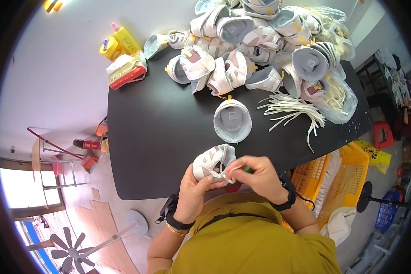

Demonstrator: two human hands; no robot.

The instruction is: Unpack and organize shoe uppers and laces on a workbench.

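At the table's near edge, my left hand (192, 192) is closed around a small unsoled shoe upper (204, 163), white with pinkish panels and a grey lining. My right hand (260, 177) is at its right side, fingers pinched on a thin white lace (232, 175) beside the lacing opening. A small green piece (248, 169) shows between the right fingers; the rest of it is hidden. Just beyond, another upper (232, 121) lies with its grey lining facing up and a yellow tab at its far end.
More uppers (235, 68) are heaped across the back of the black table (159, 137). Loose white laces (292, 109) lie at the right, beside a clear bag (344, 107). A tissue pack (128, 71) and yellow bottles (127, 40) stand back left; yellow crates (347, 182) sit right.
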